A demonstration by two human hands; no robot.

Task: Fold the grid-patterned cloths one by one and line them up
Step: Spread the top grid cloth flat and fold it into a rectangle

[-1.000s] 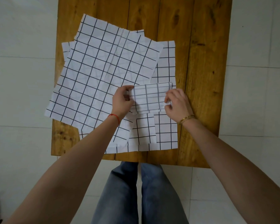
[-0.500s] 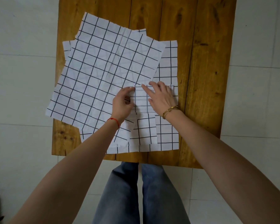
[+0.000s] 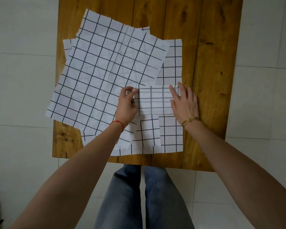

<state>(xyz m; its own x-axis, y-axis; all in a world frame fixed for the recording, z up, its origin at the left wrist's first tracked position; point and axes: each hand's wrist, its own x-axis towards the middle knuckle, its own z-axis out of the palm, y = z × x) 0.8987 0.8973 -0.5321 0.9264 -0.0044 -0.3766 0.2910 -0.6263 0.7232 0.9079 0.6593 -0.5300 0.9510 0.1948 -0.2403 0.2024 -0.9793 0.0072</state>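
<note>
Wooden table [image 3: 218, 66] bears folded cloth [image 3: 153, 100] between left hand [image 3: 126, 104] and right hand [image 3: 185, 103].

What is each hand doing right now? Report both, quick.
Left hand: pinches the left edge of the folded cloth.
Right hand: open, fingers flat, pressing on the folded cloth's right end.

Dim, even indoor light, soft faint shadows, sharp focus, wide-angle bending at edges

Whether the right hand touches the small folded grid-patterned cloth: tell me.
Touching. The head view shows the right hand lying flat, straight fingers overlapping the right end of the small folded grid-patterned cloth, no gap visible. The left hand pinches its left end.
</note>
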